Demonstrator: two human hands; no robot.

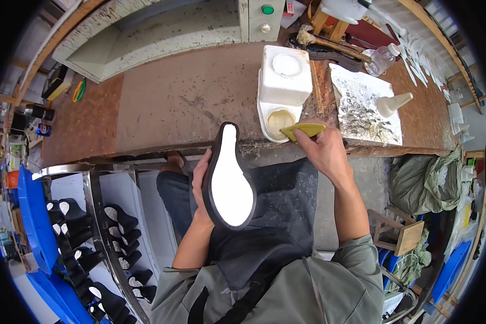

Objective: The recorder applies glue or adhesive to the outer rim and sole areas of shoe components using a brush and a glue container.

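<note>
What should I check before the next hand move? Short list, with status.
1. Left hand supports the black-edged sole: ok, at its left edge.
2. Sole's white face exposed: ok, turned toward the camera; fine surface detail is washed out.
3. Right hand grips the yellow-green scraper: ok.
4. White cup uncovered: ok, its opening shows at the bench edge.
5. Scraper loaded: cannot tell; no clear coating shows on it.
6. Gloves, if required: not ok, both hands are bare.
</note>
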